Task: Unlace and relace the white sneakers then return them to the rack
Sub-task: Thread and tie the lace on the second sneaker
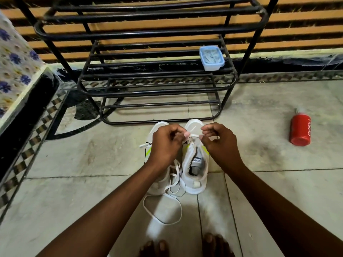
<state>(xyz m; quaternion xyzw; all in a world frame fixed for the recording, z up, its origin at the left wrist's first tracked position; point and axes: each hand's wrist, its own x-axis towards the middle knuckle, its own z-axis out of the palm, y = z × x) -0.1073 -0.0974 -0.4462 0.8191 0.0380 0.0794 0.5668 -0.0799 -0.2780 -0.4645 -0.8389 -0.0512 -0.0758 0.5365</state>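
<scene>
Two white sneakers with yellow-green accents stand side by side on the floor, toes toward the rack. The right sneaker (194,171) shows its open mouth and tongue. The left sneaker (159,182) is partly hidden by my left arm, and its loose white lace (163,210) trails in loops over the tiles toward me. My left hand (167,143) and my right hand (219,143) hover over the right sneaker's front eyelets, each pinching a part of its white lace (194,135). The black metal shoe rack (157,86) stands just beyond the toes.
A small pale blue lidded box (211,58) sits on a rack shelf at the right. A red bottle (300,128) lies on the floor to the right. A patterned ledge (20,75) borders the left. My bare toes (185,245) show at the bottom edge.
</scene>
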